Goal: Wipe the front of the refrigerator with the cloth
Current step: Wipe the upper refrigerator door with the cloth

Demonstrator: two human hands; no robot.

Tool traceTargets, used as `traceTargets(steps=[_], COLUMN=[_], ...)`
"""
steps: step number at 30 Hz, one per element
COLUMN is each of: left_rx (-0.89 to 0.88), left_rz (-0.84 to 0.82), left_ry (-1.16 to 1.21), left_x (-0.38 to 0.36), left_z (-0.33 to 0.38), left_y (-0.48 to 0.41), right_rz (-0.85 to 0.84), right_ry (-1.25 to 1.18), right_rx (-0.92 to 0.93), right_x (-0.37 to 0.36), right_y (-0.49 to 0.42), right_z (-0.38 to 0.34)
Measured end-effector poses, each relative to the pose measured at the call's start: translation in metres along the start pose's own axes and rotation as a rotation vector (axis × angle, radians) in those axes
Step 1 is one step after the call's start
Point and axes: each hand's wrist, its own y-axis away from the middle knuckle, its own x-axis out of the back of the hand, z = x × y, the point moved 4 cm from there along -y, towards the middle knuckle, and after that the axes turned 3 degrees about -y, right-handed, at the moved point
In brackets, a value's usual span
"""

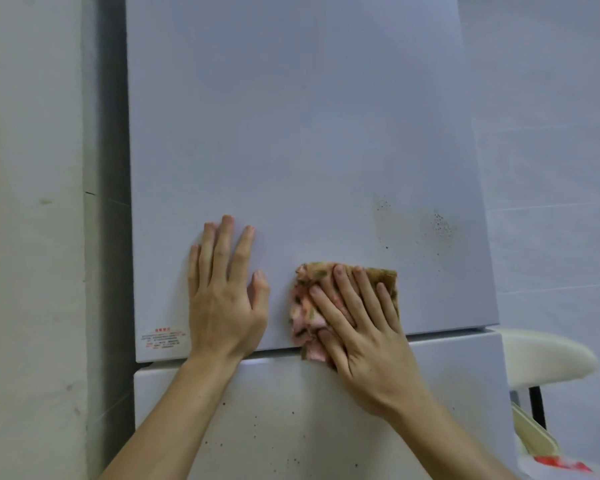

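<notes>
While your right hand (361, 327) flattens the cloth (303, 308), your left hand (224, 303) braces flat beside it.
Fingers are straight on both, nothing gripped. The right pins the folded cloth low on the refrigerator (291, 133) front, overlapping the seam between doors, so pressure spreads evenly. The left probably steadies you. Dark specks (439, 225) up and right likely come next.
</notes>
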Motion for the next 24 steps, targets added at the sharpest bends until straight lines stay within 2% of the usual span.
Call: traceTargets(steps=[3, 5, 8, 10, 14, 19, 24], left_rx=[-0.039, -0.026, -0.018, -0.009, 0.004, -0.001, -0.001], left_rz=[-0.032, -0.034, -0.016, -0.013, 0.007, 0.03, 0.041], left_ry=[-0.044, -0.06, -0.086, -0.091, -0.106, -0.127, -0.101], left_x=[-0.006, -0.007, -0.007, -0.008, -0.01, -0.013, -0.013], left_z=[0.012, 0.015, 0.017, 0.018, 0.02, 0.02, 0.021], left_y=[0.005, 0.007, 0.007, 0.006, 0.01, 0.013, 0.013], right_rz=[-0.033, 0.008, 0.093, 0.082, 0.162, 0.229, 0.128], right_ry=[-0.003, -0.005, -0.015, -0.042, -0.033, -0.04, -0.002], right_rx=[0.053, 0.038, -0.107, -0.23, -0.315, -0.24, -0.046], right_x=[0.004, 0.009, 0.019, 0.023, 0.019, 0.012, 0.007], right_y=[0.002, -0.019, -0.079, -0.112, -0.116, -0.072, -0.005], right_z=[0.013, 0.025, 0.048, 0.059, 0.052, 0.034, 0.027])
